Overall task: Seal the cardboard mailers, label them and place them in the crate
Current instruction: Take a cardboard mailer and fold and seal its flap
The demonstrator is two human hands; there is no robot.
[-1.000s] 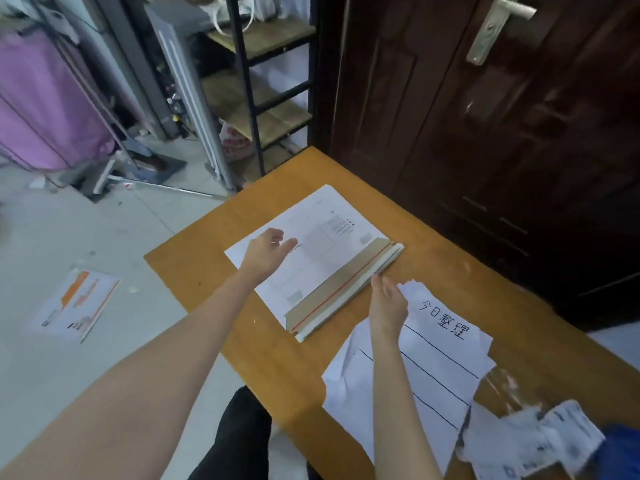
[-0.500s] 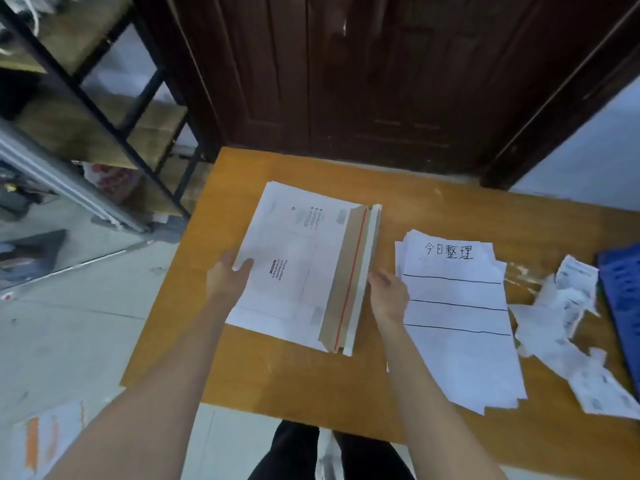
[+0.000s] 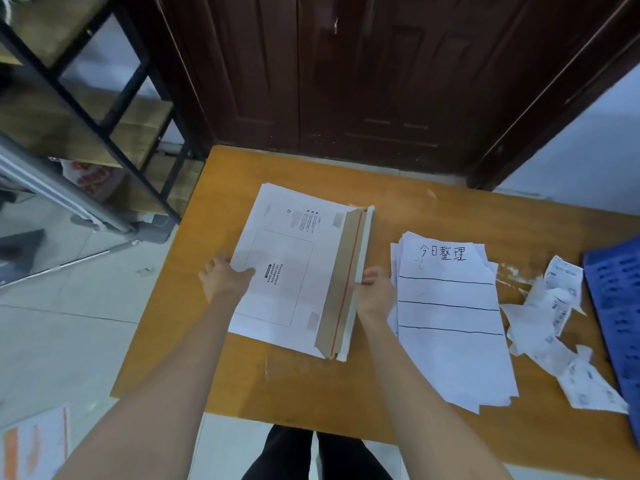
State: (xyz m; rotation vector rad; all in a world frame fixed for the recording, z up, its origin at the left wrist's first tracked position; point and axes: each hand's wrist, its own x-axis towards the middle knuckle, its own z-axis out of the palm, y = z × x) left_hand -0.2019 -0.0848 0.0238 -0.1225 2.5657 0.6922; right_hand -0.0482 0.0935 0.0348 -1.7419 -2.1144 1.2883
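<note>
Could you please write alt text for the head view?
A person's left hand and right hand hold opposite edges of a white cardboard mailer, flap open, on an orange table. Lined sheets, torn labels and a blue crate lie right.

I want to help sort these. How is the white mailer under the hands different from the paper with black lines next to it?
The mailer has small printed text and a brown flap with a red strip; the lined paper has big handwritten characters and three black lines. Both hands, left hand and right hand, hold the mailer's sides; neither grips the lined paper. Both are white and lie flat on the table.
</note>
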